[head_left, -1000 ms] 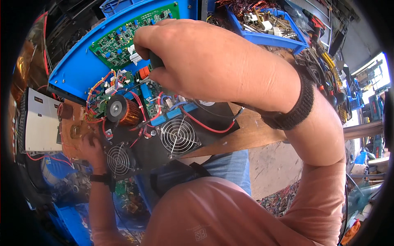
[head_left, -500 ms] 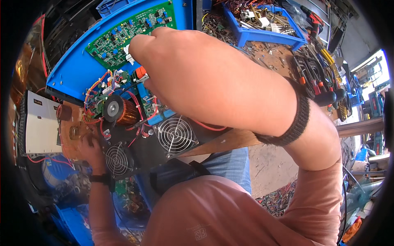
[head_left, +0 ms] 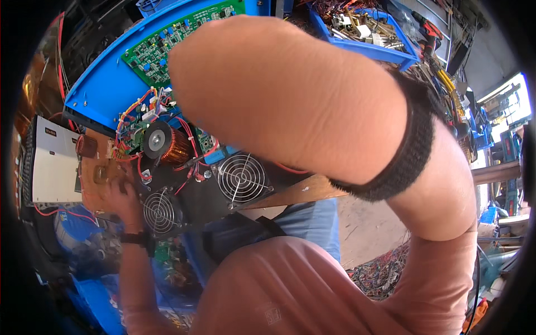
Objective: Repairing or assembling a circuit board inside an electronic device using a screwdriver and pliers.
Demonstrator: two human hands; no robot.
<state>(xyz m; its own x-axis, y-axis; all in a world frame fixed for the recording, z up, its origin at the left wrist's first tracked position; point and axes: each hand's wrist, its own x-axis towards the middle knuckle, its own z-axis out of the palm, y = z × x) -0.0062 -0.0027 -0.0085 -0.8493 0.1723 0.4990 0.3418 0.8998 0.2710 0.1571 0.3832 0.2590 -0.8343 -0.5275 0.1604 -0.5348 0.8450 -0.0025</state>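
Note:
My right hand (head_left: 279,95) is raised close to the camera. Its back fills the middle of the view, a black band (head_left: 413,145) sits on the wrist, and the fingers are hidden. Under it lies an opened electronic unit with a blue casing (head_left: 100,89), a green circuit board (head_left: 167,44), a copper coil (head_left: 167,145) and two round fans (head_left: 241,178). My left hand (head_left: 120,192), with a dark watch on the wrist, grips a brown board (head_left: 95,173) at the unit's left side.
A white box (head_left: 53,162) with red wires stands left of the unit. A blue bin of metal parts (head_left: 363,39) sits at the back right, with hand tools (head_left: 446,84) beyond it. The wooden bench edge (head_left: 301,192) shows under the unit. Tangled wires (head_left: 379,268) lie on the floor.
My right hand has risen from the green board toward the camera and now hides its fingers and the dark tool handle seen earlier. The left hand has stayed at the brown board.

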